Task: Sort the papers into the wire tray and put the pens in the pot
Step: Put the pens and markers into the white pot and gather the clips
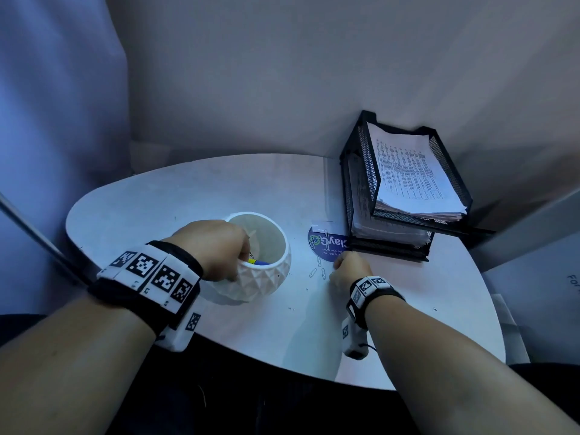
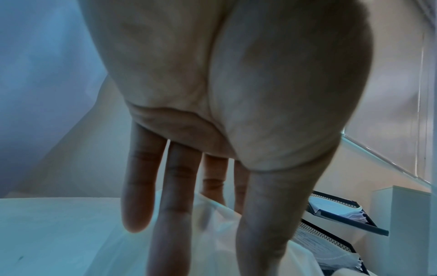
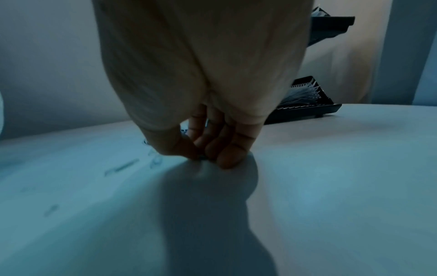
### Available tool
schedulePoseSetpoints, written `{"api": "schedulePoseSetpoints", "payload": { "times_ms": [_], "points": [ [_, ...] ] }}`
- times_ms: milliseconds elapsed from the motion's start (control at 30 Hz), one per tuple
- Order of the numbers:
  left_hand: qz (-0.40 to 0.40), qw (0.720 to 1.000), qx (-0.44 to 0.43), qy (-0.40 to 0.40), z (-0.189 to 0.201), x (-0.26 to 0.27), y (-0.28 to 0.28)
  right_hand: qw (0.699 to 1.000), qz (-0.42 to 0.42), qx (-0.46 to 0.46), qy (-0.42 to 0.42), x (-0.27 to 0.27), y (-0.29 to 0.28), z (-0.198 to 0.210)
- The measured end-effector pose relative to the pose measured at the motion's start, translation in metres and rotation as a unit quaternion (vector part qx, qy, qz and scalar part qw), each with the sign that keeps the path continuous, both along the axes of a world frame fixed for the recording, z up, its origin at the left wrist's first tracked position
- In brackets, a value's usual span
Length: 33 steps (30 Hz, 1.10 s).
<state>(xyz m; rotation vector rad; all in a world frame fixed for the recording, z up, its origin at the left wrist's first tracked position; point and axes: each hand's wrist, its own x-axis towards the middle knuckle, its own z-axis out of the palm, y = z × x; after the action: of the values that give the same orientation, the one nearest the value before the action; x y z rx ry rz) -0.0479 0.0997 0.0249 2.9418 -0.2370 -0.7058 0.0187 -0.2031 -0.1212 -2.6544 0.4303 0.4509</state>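
Observation:
A white faceted pot [image 1: 266, 277] stands on the round white table [image 1: 188, 189], with a yellow and blue pen [image 1: 259, 262] inside. My left hand [image 1: 241, 265] grips the pot's near-left rim. In the left wrist view the thumb [image 2: 260, 224] lies outside the wall [image 2: 212, 233] and two fingers go behind it. A black two-tier wire tray [image 1: 364, 158] at the back right holds printed papers [image 1: 414, 174] on top and more papers [image 1: 386, 233] below. My right hand [image 1: 337, 268] is down on the tabletop. Its fingertips [image 3: 227, 160] pinch together on something small among the paper clips [image 1: 318, 262].
Several loose paper clips lie between the pot and the tray, some on a round blue sticker [image 1: 332, 249]. Grey walls close in behind the table. The near table edge runs under both forearms. Bare tabletop lies to the left and at the right front.

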Motion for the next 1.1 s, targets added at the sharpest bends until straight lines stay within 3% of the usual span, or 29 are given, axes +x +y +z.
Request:
{"api": "schedulePoseSetpoints", "payload": {
  "times_ms": [100, 167, 267, 333, 400, 500, 600, 900, 967, 1033, 1100],
  "points": [
    [0.002, 1.0, -0.001, -0.002, 0.002, 0.0, -0.001, 1.0, -0.016, 0.023, -0.002, -0.007, -0.004, -0.002],
    [0.005, 1.0, -0.004, -0.004, 0.002, 0.0, -0.001, 0.992, -0.089, 0.086, -0.023, -0.008, -0.01, -0.005],
    [0.008, 1.0, -0.007, -0.007, 0.004, -0.002, 0.001, 0.942, -0.221, 0.248, -0.049, -0.012, -0.017, -0.004],
    [0.01, 1.0, -0.008, -0.006, 0.004, -0.004, 0.002, 0.929, -0.249, 0.269, -0.06, -0.015, -0.022, -0.006],
    [0.011, 1.0, -0.008, -0.004, 0.005, -0.005, 0.003, 0.948, -0.21, 0.232, -0.06, -0.019, -0.022, -0.008],
    [0.011, 1.0, -0.007, -0.005, 0.007, -0.005, 0.002, 0.986, -0.08, 0.129, -0.075, -0.025, -0.016, -0.01],
    [0.008, 1.0, -0.007, -0.006, 0.007, -0.006, 0.001, 0.997, -0.008, 0.038, -0.067, -0.028, -0.004, -0.009],
    [0.01, 1.0, -0.007, -0.005, 0.006, -0.006, 0.003, 0.996, -0.063, 0.053, -0.047, -0.031, 0.014, -0.014],
    [0.012, 1.0, -0.01, -0.005, 0.005, -0.004, 0.004, 0.969, -0.156, 0.184, -0.057, -0.027, 0.011, -0.013],
    [0.011, 1.0, -0.01, -0.007, 0.004, -0.004, 0.004, 0.895, -0.28, 0.34, -0.073, -0.022, 0.009, -0.009],
    [0.012, 1.0, -0.011, -0.009, 0.003, -0.003, 0.005, 0.85, -0.351, 0.384, -0.085, -0.018, 0.007, -0.005]
  ]
}}
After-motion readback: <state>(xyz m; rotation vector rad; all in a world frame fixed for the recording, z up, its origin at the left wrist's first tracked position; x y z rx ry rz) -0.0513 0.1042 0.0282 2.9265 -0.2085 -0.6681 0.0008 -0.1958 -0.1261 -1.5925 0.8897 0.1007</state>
